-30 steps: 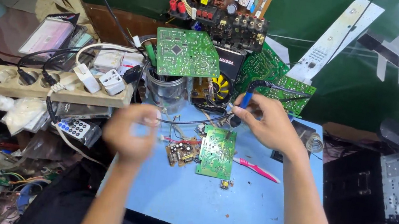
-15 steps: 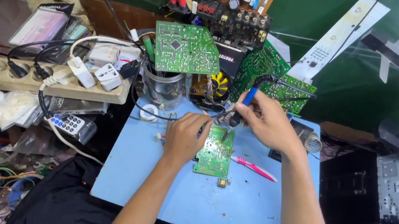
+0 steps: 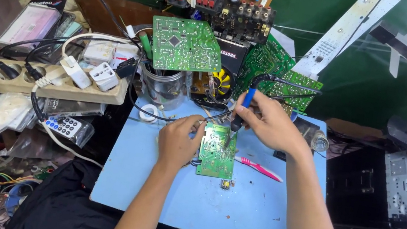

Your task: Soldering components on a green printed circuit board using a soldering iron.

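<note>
The right hand holds a soldering iron over a green circuit board, left hand alongside.
</note>
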